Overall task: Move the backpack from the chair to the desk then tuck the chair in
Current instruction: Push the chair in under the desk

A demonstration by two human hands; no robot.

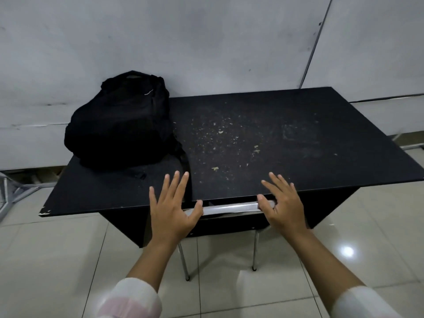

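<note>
I judge the last step to be in hand: the backpack (119,125) already sits on the counter (275,138), at its far left corner against the wall, so what remains is the chair (229,206). The chair is nearly all the way under; I see only the chrome top rail of its backrest showing just below the counter's near edge, and two thin metal legs standing on the floor beneath. My left hand (171,210) and right hand (283,206) hover over that rail with fingers spread wide and flat, holding nothing; the left thumb lies across the rail's left end and the right thumb touches near its right end, though whether the palms press on it I cannot tell. The next move, as I read it, calls for little more than an even push from both hands so the chair slides straight in without skewing, or simply lifting away if it is already home. The counter is a matte black board, scuffed, speckled with pale flecks and chipped at its near left corner. One backpack strap trails toward the near edge. Behind it stands a grey-white panelled wall (206,42), and below, glossy pale floor (344,249) tiles catch a bright reflection. Pale sleeves show at both wrists.
</note>
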